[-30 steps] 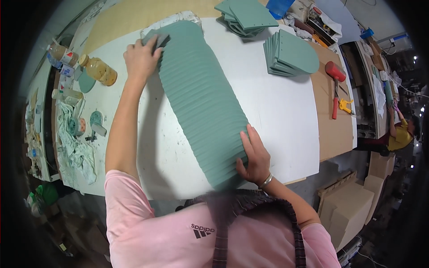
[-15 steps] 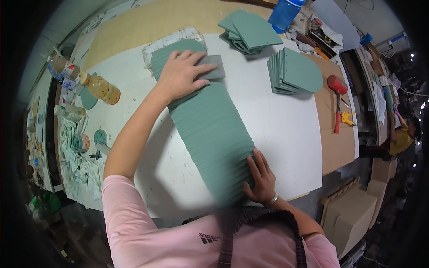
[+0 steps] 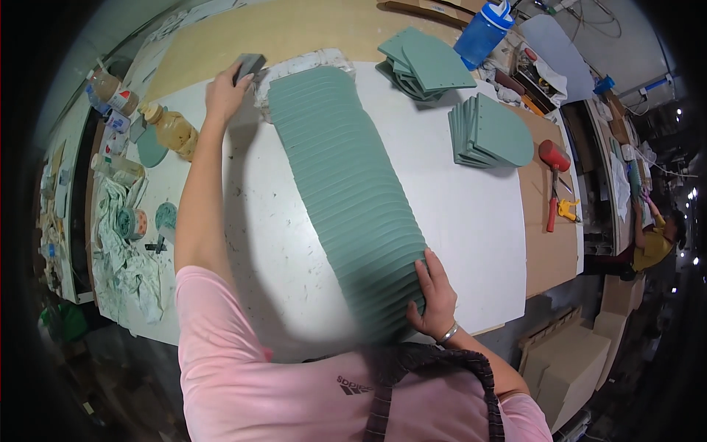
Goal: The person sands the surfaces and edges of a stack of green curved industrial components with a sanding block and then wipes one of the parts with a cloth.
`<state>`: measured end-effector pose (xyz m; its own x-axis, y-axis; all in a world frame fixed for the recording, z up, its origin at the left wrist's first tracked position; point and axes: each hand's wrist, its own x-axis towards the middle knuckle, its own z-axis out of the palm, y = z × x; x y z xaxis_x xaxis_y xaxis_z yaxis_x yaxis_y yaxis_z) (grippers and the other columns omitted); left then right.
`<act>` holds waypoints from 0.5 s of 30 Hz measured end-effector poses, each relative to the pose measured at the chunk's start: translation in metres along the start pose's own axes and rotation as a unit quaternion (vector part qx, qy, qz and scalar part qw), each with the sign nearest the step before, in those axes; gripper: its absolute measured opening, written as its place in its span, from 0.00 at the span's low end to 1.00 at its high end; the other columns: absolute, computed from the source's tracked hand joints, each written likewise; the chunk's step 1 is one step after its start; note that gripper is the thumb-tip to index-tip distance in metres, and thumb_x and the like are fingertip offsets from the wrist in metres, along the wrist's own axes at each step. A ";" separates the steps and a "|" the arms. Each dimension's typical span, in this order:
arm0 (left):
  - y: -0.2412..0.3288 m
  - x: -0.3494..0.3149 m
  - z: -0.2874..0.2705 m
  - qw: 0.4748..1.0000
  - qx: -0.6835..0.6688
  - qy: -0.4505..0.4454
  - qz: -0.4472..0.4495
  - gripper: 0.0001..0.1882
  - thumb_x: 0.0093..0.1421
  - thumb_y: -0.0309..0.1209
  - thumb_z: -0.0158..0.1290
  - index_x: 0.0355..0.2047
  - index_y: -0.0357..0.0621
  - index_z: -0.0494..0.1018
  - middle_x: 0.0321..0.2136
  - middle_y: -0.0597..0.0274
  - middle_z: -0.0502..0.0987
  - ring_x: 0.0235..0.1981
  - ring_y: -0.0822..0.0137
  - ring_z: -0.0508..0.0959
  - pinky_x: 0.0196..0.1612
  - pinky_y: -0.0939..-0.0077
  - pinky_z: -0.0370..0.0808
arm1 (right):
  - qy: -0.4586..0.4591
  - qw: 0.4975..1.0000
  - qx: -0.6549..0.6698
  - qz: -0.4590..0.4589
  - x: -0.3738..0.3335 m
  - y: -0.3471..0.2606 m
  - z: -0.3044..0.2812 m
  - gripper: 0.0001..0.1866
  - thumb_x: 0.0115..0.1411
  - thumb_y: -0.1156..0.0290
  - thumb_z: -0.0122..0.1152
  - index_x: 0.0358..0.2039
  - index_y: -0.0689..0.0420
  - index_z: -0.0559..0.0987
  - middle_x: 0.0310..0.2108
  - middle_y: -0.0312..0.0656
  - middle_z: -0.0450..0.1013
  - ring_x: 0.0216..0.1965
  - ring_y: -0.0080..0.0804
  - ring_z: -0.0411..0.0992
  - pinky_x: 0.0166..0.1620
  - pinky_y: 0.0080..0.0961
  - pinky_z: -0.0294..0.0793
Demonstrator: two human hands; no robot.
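A long row of overlapping green round-ended panels, fanned like shingles, runs from the far middle of the table toward my body. My left hand is raised beyond the row's far left edge. In its closed fingers is a small grey rectangular block, clear of the panels. Low on the right, my right hand rests against the near right side of the row, with its fingers stretched along the edge and the thumb apart. A wrapped whitish block stands behind the farthest panel, partly covered by it.
Two more stacks of green panels, a fanned one and a neater one, stand at the right. Beyond are a blue bottle, a red mallet and a yellow tool. At left are a yellowish bottle, jars and stained rags.
My left hand has moved left and away from the panels, carrying the grey block off the row's far right side. My right hand stays at the near right edge.
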<state>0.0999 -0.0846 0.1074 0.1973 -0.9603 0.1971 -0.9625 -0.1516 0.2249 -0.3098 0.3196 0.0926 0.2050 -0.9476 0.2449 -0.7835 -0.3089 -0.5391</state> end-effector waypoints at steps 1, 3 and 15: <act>-0.019 -0.004 0.012 0.983 -0.156 0.007 0.097 0.29 0.66 0.42 0.56 0.66 0.56 0.69 0.60 0.51 0.75 0.56 0.54 0.77 0.56 0.62 0.74 | 0.002 1.000 0.005 -0.006 0.001 -0.002 0.000 0.42 0.42 0.69 0.66 0.63 0.60 0.71 0.67 0.61 0.62 0.64 0.63 0.67 0.58 0.46 0.76; -0.008 -0.029 0.012 0.903 -0.374 -0.102 0.184 0.29 0.67 0.34 0.54 0.69 0.54 0.65 0.65 0.52 0.70 0.62 0.60 0.72 0.64 0.69 0.67 | 0.004 1.000 0.001 -0.003 -0.001 0.000 0.000 0.42 0.43 0.69 0.66 0.63 0.60 0.71 0.67 0.61 0.62 0.64 0.63 0.67 0.58 0.46 0.76; -0.014 -0.073 -0.016 0.911 -0.315 -0.021 0.265 0.31 0.61 0.32 0.57 0.66 0.60 0.69 0.67 0.42 0.65 0.66 0.41 0.65 0.71 0.55 0.59 | 0.018 0.999 0.001 -0.028 -0.002 0.001 0.005 0.42 0.43 0.70 0.58 0.65 0.63 0.69 0.67 0.65 0.62 0.64 0.64 0.66 0.60 0.45 0.74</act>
<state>0.1019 -0.0087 0.1048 -0.2841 -0.8700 0.4029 -0.6206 0.4872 0.6144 -0.3078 0.3206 0.0878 0.2274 -0.9250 0.3043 -0.7697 -0.3622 -0.5257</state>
